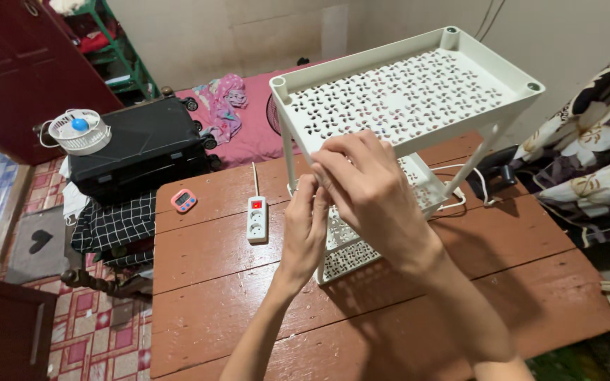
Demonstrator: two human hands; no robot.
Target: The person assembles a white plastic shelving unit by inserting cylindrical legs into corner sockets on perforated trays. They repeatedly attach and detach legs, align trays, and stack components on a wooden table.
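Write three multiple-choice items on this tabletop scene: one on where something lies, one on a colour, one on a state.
1. Where does the power strip lie?
A. On the wooden table, left of the white rack
B. On the suitcase
C. On the floor tiles

2. What colour is the small timer on the table?
A. Green
B. Pink
C. Black

3. How do the hands stand?
A. Both flat on the table
B. Both at the near edge of the rack's top shelf
C. One holds the power strip

Answers:
1 A: the strip rests on the planks beside the rack's left leg.
2 B: its casing is pink around a dark screen.
3 B: the left hand and right hand meet at the shelf's near rim, fingertips together.
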